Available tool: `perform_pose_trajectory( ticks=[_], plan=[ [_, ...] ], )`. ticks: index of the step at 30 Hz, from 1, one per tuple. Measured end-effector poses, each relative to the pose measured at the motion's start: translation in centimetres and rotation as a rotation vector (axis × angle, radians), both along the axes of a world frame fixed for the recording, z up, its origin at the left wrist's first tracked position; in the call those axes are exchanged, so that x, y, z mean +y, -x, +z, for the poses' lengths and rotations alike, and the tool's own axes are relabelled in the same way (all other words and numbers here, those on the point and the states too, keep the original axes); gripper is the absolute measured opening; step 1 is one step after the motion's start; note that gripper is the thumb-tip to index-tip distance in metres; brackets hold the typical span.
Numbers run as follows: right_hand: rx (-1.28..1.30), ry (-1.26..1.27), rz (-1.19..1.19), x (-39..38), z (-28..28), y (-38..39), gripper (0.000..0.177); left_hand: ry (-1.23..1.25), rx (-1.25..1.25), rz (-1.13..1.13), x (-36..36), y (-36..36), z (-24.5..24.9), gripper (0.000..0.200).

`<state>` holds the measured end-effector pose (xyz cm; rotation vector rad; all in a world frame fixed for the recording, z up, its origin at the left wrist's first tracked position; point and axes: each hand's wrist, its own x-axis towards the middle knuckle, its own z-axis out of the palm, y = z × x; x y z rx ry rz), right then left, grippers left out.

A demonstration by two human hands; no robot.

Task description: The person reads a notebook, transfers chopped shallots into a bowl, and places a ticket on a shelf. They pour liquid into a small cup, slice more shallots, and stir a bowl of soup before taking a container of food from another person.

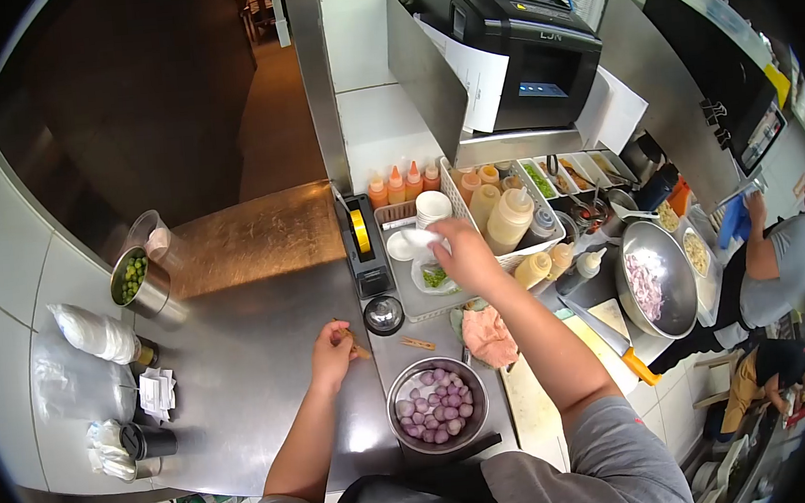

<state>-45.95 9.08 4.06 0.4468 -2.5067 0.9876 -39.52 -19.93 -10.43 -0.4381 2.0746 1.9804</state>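
Note:
My right hand (467, 258) reaches over a grey tray (416, 300), its fingers closed on a thin white thing (420, 238) whose kind I cannot make out. Just below lie green leaves (435, 276) in a clear or white holder. A stack of white cups (433, 206) and a round white dish (400, 246) stand beside them. Above the steel counter, my left hand (333, 356) pinches a wooden clothespin (362, 351), partly hidden by the fingers. A second clothespin (417, 343) lies to its right. Nearer my body is a steel pot (401, 436) of peeled purple shallots (438, 405).
A yellow-handled knife (608, 337) lies right of a pink cloth (490, 336). Farther right stands a steel bowl (679, 277) of chopped onion. Sauce bottles (510, 219) and a tape dispenser (362, 245) line the back. Another person (772, 260) works at the right edge.

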Motion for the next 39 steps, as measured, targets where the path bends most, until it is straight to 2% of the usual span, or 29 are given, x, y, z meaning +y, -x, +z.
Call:
perform_pose_trajectory(
  ticks=[1, 3, 4, 5, 7, 8, 10, 11, 12, 13, 14, 16, 18, 19, 21, 22, 24, 27, 28, 29, 30, 31, 32, 33, 35, 37, 39],
  plan=[
    [-0.001, -0.006, -0.007, 0.0, 0.4, -1.5, 0.019, -0.006, -0.001, -0.007, 0.7, -0.6, 1.3, 0.030],
    [-0.039, -0.009, 0.063, -0.1, 1.4, -4.2, 0.022, -0.211, 0.056, -0.299, 2.2, -1.6, 3.4, 0.030],
    [-0.072, -0.026, 0.068, -0.3, 2.1, -5.5, 0.022, -0.148, 0.104, -0.348, 2.5, -1.7, 4.0, 0.040],
    [-0.070, -0.031, 0.068, -0.4, 2.6, -6.6, 0.022, -0.153, 0.107, -0.348, 3.1, -2.2, 5.8, 0.040],
    [-0.039, -0.142, 0.255, -0.8, 3.5, -8.5, 0.024, -0.291, 0.484, -0.175, 4.4, -3.6, 10.3, 0.052],
    [-0.118, -0.171, 0.340, -1.3, 4.2, -9.3, 0.024, -0.293, 0.486, -0.171, 4.5, -3.5, 11.0, 0.052],
    [-0.096, -0.170, 0.431, -2.3, 4.9, -10.2, 0.026, -0.471, 0.485, -0.487, 4.4, -3.7, 11.8, 0.070],
    [-0.075, -0.165, 0.519, -2.7, 5.0, -10.6, 0.028, -0.474, 0.482, -0.476, 4.1, -3.9, 12.0, 0.070],
    [-0.024, -0.161, 0.445, -2.5, 4.6, -10.7, 0.054, -0.449, 0.389, -0.510, 3.6, -4.2, 12.0, 0.073],
    [-0.046, 0.082, 0.271, -2.0, 4.1, -10.0, 0.069, -0.423, 0.298, -0.541, 2.9, -4.6, 12.1, 0.077],
    [-0.071, 0.320, 0.094, -1.1, 3.5, -8.6, 0.087, -0.429, 0.264, -0.478, 2.1, -5.0, 12.0, 0.078],
    [0.217, 0.160, -0.499, 3.7, 0.8, -3.4, 0.107, -0.486, 0.202, -0.361, 0.3, -6.3, 11.0, 0.078],
    [0.266, -0.033, -0.633, 6.1, 0.0, -0.5, 0.109, -0.529, 0.126, -0.235, -1.6, -7.6, 9.0, 0.078],
    [0.256, -0.042, -0.614, 6.9, -0.1, 0.6, 0.109, -0.537, 0.120, -0.213, -2.4, -8.6, 8.7, 0.078],
    [0.194, -0.131, -0.880, 8.1, -0.3, 1.7, 0.106, -0.393, 0.130, -0.145, -3.8, -10.3, 8.7, 0.080],
    [0.194, -0.138, -0.864, 8.6, -0.4, 1.7, 0.106, -0.398, 0.081, -0.114, -4.5, -11.1, 9.1, 0.081],
    [-0.096, -0.129, -0.770, 8.2, 0.4, 1.2, 0.104, -0.318, 0.092, -0.105, -5.8, -12.4, 9.2, 0.079],
    [-0.178, -0.320, -0.858, 5.7, 2.8, -0.9, 0.100, -0.169, 0.169, -0.115, -7.4, -14.1, 8.2, 0.077],
    [-0.087, -0.339, -0.832, 6.3, 2.0, -1.1, 0.096, -0.087, 0.241, -0.137, -8.0, -14.4, 7.9, 0.077],
    [0.080, -0.266, -0.719, 8.5, 0.9, -0.8, 0.095, -0.092, 0.247, -0.121, -8.7, -15.0, 7.9, 0.077],
    [0.243, -0.191, -0.599, 10.1, -0.1, -0.7, 0.093, 0.083, 0.346, -0.103, -9.3, -15.5, 7.9, 0.079],
    [0.294, -0.129, -0.595, 9.2, 2.3, -2.9, 0.084, 0.260, 0.436, -0.081, -9.7, -16.1, 7.9, 0.081],
    [0.219, -0.036, -0.621, 8.4, 5.1, -5.0, 0.084, 0.256, 0.431, -0.062, -10.2, -16.5, 8.4, 0.081],
    [0.379, 0.119, -0.492, 8.9, 6.5, -6.2, 0.085, 0.302, 0.434, -0.095, -10.7, -16.9, 9.3, 0.084],
    [0.617, 0.581, -0.285, 4.7, 11.7, -10.7, 0.086, 0.345, 0.420, -0.155, -10.9, -17.5, 10.3, 0.087],
    [0.693, 0.666, -0.292, 3.6, 11.7, -12.7, 0.084, 0.316, 0.512, -0.058, -10.1, -17.3, 11.2, 0.088],
    [0.310, 0.492, -0.326, 3.2, 9.2, -14.0, 0.083, 0.347, 0.549, -0.091, -9.7, -16.6, 12.0, 0.089]
  ],
)
